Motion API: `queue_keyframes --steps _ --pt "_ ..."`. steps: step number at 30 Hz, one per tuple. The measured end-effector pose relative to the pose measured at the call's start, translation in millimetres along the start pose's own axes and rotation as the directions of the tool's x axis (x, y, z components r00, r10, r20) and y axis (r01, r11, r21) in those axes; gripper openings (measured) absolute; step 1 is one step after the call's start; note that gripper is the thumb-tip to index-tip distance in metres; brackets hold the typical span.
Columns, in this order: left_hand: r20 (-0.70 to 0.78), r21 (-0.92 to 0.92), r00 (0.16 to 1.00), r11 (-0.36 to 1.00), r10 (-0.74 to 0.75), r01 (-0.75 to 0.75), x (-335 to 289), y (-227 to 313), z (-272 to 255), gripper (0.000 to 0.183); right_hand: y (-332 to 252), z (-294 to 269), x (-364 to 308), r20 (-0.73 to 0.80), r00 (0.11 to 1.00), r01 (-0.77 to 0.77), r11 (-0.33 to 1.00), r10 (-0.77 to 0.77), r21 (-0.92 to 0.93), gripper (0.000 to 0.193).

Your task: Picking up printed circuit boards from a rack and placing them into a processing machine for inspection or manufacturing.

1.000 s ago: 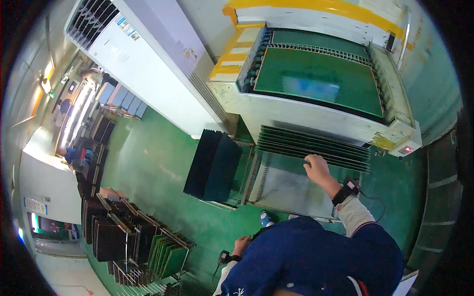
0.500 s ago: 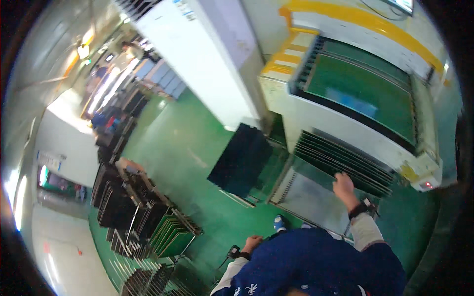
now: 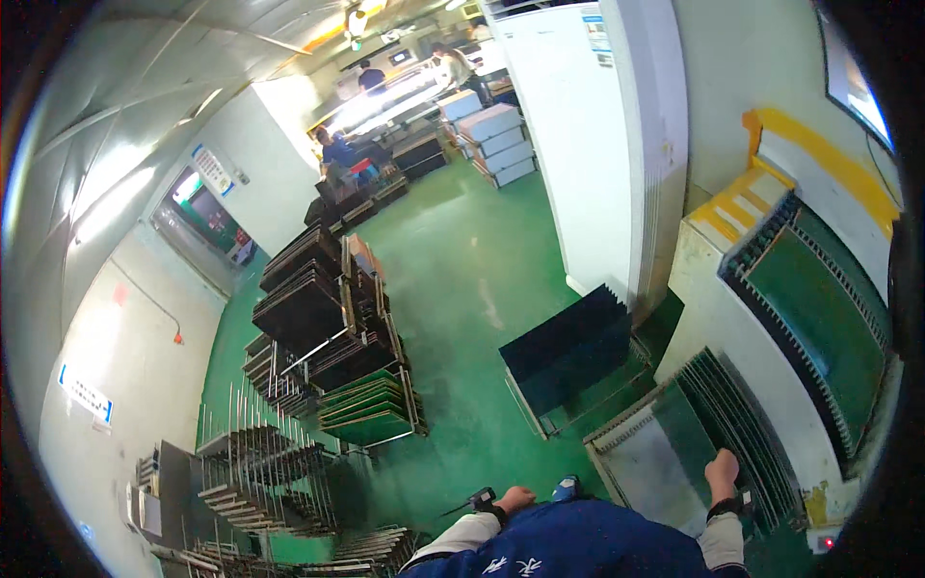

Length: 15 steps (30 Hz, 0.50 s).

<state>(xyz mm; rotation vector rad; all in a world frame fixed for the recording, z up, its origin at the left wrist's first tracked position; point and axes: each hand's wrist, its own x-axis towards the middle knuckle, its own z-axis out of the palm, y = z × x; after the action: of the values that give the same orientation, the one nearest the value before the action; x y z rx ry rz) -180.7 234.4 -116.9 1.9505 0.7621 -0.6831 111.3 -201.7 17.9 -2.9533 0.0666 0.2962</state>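
My right hand [image 3: 723, 470] is closed over the rack of upright dark panels [image 3: 737, 419] at the lower right. It is beside the edge of the front green panel [image 3: 682, 438]; whether the fingers grip that edge is hidden. My left hand [image 3: 515, 498] hangs in front of my body, fingers curled, with nothing seen in it. Each wrist wears a dark strap with a small device. Left of the rack, a stand holds a batch of black panels [image 3: 567, 342].
A machine with a green panel [image 3: 819, 303] on its roller bed stands at right, beside a white pillar [image 3: 597, 144]. Loaded carts [image 3: 318, 299] and pronged racks [image 3: 260, 472] line the left. People work near stacked boxes [image 3: 496, 140] at the back, beyond green floor [image 3: 453, 250].
My view has swung left and up, so the machine and rack now sit farther right and more of the room shows. Both hands stay near their former places relative to my body and the rack.
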Motion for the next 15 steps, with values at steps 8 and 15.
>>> queue_keyframes --steps 8,15 --pt "-0.030 -0.076 0.999 0.997 0.023 -0.025 -8 6 2 0.031 -5 -1 -10 -0.103 0.995 0.018 1.000 -0.018 0.005 0.016" --pt "0.022 0.191 0.974 0.955 0.227 -0.227 -11 4 1 0.032 -12 -12 -17 -0.100 0.995 0.011 1.000 -0.008 0.024 0.018"
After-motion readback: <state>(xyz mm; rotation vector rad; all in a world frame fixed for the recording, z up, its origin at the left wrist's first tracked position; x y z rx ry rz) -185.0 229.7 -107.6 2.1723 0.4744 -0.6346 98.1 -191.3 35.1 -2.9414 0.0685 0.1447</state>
